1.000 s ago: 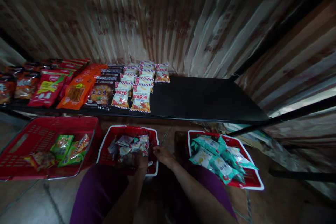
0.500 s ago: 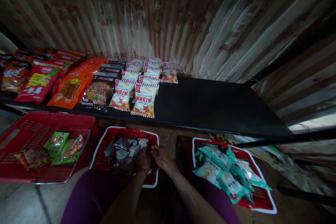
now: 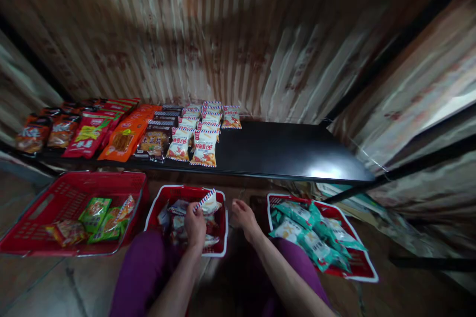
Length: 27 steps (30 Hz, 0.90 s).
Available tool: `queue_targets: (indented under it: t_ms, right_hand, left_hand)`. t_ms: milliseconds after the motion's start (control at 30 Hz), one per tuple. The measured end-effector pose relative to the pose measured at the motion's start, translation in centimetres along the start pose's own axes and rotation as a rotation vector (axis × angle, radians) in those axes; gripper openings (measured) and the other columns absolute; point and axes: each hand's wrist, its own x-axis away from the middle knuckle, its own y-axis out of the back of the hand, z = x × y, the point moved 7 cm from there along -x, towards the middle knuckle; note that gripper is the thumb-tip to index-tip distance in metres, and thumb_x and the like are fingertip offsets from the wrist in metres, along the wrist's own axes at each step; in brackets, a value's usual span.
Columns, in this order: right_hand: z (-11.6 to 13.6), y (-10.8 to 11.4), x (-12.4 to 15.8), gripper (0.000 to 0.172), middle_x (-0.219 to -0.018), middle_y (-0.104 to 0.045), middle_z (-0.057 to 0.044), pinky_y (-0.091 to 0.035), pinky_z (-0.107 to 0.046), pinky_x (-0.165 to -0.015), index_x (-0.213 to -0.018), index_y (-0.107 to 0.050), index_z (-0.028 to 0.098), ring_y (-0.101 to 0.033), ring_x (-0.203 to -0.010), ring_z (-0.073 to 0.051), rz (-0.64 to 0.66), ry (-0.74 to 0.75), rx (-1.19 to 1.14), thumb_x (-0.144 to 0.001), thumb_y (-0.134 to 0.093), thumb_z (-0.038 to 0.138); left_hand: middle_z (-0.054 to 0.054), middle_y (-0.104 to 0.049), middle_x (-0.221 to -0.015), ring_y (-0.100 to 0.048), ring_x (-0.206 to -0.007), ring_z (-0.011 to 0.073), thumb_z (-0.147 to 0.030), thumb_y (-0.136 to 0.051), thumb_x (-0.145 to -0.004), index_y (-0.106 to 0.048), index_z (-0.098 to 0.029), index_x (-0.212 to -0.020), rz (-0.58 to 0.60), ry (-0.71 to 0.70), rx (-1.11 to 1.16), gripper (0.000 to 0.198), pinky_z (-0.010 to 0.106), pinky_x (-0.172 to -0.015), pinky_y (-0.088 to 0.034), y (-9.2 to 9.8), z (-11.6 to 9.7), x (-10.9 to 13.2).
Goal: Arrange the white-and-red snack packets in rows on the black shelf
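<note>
My left hand [image 3: 195, 226] is closed on the striped edge of a white snack bag [image 3: 208, 204], held over the middle red basket [image 3: 160, 196]. More small snack packs [image 3: 179, 208] lie in that basket, partly hidden by the hand. Just right of the basket's rim, my right hand [image 3: 243, 218] hovers with its fingers curled together; whether anything is between them I cannot make out. On the black shelf [image 3: 275, 151] above, matching white bags [image 3: 204, 147] stand in rows.
Left of these rows are brown potato-slice bags [image 3: 153, 141], orange bags [image 3: 124, 138] and red bags [image 3: 89, 133]. A red basket [image 3: 22, 228] with a few packs sits at the left. Another basket [image 3: 366, 268] at the right holds green bags [image 3: 314, 237]. Shelf posts and a curtain stand behind.
My left hand has come up out of the middle basket with a white snack bag. My right hand has moved right, off the basket. The camera view has shifted.
</note>
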Motion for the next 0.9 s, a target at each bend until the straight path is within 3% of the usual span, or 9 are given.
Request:
queue_targets:
  t_ms: [67,100,167,267,400,600,700,833,900]
  right_hand:
    - [2.3,0.2,2.3,0.050,-0.088,-0.069,-0.009,-0.054,-0.033,-0.067,-0.100,-0.060,0.018,-0.068,-0.074,-0.019,0.016,-0.064,-0.117,-0.078,-0.048,0.062]
    - [3.1,-0.4,3.7,0.048,-0.092,-0.069,-0.010,-0.054,-0.035,-0.071,-0.102,-0.060,0.020,-0.068,-0.079,-0.019,0.080,-0.176,-0.303,-0.077,-0.052,0.061]
    - [5.9,-1.5,6.6,0.048,-0.095,-0.068,-0.009,-0.053,-0.035,-0.076,-0.107,-0.058,0.022,-0.068,-0.082,-0.019,0.171,-0.294,-0.588,-0.076,-0.058,0.058]
    - [11.0,-2.4,10.2,0.057,-0.094,-0.068,-0.004,-0.053,-0.036,-0.077,-0.118,-0.052,0.026,-0.067,-0.081,-0.018,0.246,-0.209,-0.768,-0.069,-0.070,0.051]
    - [16.0,-2.4,13.4,0.072,-0.091,-0.069,-0.001,-0.052,-0.032,-0.074,-0.128,-0.046,0.029,-0.065,-0.076,-0.016,0.190,0.013,-0.721,-0.064,-0.077,0.039]
    - [19.9,-1.8,16.5,0.048,-0.087,-0.070,-0.001,-0.051,-0.031,-0.074,-0.106,-0.064,0.025,-0.065,-0.079,-0.018,0.182,0.185,-0.667,-0.061,-0.078,0.035]
    - [20.6,-0.6,17.4,0.049,-0.090,-0.070,-0.002,-0.051,-0.030,-0.074,-0.109,-0.064,0.024,-0.065,-0.079,-0.018,0.148,0.243,-0.646,-0.063,-0.078,0.032]
    - [20.6,0.6,18.5,0.049,-0.097,-0.070,-0.003,-0.050,-0.031,-0.075,-0.113,-0.062,0.025,-0.064,-0.081,-0.019,0.129,0.284,-0.623,-0.067,-0.075,0.032]
    - [20.5,0.7,19.1,0.049,-0.100,-0.069,-0.003,-0.050,-0.034,-0.078,-0.114,-0.061,0.025,-0.064,-0.084,-0.020,0.139,0.283,-0.614,-0.068,-0.075,0.034]
  left_hand:
    - [0.010,-0.068,-0.088,-0.065,-0.086,0.0217,-0.019,-0.046,-0.082,-0.060,-0.017,-0.090,-0.034,-0.094,0.051,0.016,0.035,-0.080,-0.049,2.5,-2.4,1.5]
    - [0.010,-0.068,-0.093,-0.064,-0.091,0.0212,-0.020,-0.046,-0.083,-0.060,-0.017,-0.090,-0.047,-0.149,0.078,0.016,0.035,-0.084,-0.048,3.7,-3.5,2.5]
    - [0.011,-0.068,-0.101,-0.062,-0.099,0.0208,-0.020,-0.043,-0.085,-0.060,-0.018,-0.088,-0.113,-0.407,0.175,0.017,0.037,-0.089,-0.047,6.4,-6.5,4.8]
    - [0.009,-0.067,-0.103,-0.060,-0.106,0.0203,-0.014,-0.042,-0.087,-0.061,-0.018,-0.091,-0.185,-0.809,0.192,0.020,0.039,-0.090,-0.049,9.7,-10.2,8.7]
    - [0.007,-0.067,-0.104,-0.055,-0.115,0.0200,-0.005,-0.046,-0.084,-0.062,-0.019,-0.095,-0.255,-1.084,0.130,0.023,0.035,-0.088,-0.052,13.0,-13.2,12.2]
    - [0.009,-0.066,-0.106,-0.046,-0.126,0.0230,-0.003,-0.047,-0.083,-0.061,-0.017,-0.098,-0.343,-1.279,0.090,0.025,0.036,-0.095,-0.049,16.8,-16.0,15.5]
    - [0.011,-0.060,-0.116,-0.044,-0.127,0.0244,-0.004,-0.049,-0.083,-0.061,-0.018,-0.102,-0.368,-1.299,0.049,0.027,0.038,-0.096,-0.048,17.6,-16.5,16.2]
    - [0.012,-0.041,-0.140,-0.034,-0.134,0.0293,-0.004,-0.050,-0.081,-0.060,-0.021,-0.110,-0.384,-1.248,0.012,0.035,0.039,-0.093,-0.050,18.1,-16.3,15.9]
    - [0.011,-0.039,-0.141,-0.033,-0.134,0.0291,-0.002,-0.048,-0.081,-0.061,-0.023,-0.111,-0.381,-1.283,0.010,0.038,0.039,-0.095,-0.049,18.4,-16.5,16.1]
